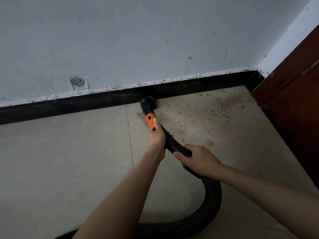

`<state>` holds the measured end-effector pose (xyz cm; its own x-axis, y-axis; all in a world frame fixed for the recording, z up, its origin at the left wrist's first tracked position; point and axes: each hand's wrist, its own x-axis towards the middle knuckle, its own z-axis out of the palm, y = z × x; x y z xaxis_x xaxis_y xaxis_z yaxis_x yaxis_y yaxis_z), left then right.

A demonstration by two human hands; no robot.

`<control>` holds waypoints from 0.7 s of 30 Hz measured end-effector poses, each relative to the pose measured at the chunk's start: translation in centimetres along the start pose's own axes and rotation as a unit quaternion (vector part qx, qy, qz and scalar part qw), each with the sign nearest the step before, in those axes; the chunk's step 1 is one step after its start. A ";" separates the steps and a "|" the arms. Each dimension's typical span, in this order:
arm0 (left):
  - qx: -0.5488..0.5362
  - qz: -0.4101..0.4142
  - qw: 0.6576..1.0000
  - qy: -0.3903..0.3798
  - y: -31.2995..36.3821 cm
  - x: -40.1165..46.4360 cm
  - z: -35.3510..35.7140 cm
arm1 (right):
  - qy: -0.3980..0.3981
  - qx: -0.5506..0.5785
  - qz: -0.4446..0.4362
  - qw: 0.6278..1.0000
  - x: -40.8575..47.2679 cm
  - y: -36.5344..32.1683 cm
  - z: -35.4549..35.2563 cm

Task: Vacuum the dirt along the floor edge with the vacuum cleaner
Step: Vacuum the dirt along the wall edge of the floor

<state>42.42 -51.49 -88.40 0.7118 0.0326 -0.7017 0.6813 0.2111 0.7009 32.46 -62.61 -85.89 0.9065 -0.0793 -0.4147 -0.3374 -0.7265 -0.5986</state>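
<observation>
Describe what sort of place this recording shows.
Probably an unfurnished or just-renovated indoor room corner: scuffed white wall with a patched outlet hole, black baseboard, dusty tiled floor, dark wooden door.

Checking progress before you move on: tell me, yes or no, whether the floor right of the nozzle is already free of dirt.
No: brown dirt is scattered over the floor between the nozzle and the corner.
</observation>
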 end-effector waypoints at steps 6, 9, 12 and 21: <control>0.063 -0.042 0.989 -0.129 0.5 -0.8 2.4 | 0.067 0.043 0.065 0.995 -1.2 1.4 0.1; 0.070 -0.045 0.985 -0.154 1.1 -0.8 2.6 | 0.073 0.055 0.064 0.994 -1.2 1.2 0.0; 0.061 -0.034 0.988 -0.135 1.0 -0.8 1.6 | 0.069 0.053 0.049 0.995 -1.4 0.9 0.6; 0.003 0.019 1.000 -0.011 1.4 -0.3 -4.5 | 0.011 -0.012 -0.027 0.999 -0.2 -2.9 2.8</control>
<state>42.42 -46.85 -87.81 0.7402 0.0180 -0.6722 0.6553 0.2047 0.7271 32.53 -58.57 -85.99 0.9289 -0.0544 -0.3663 -0.2814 -0.7466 -0.6028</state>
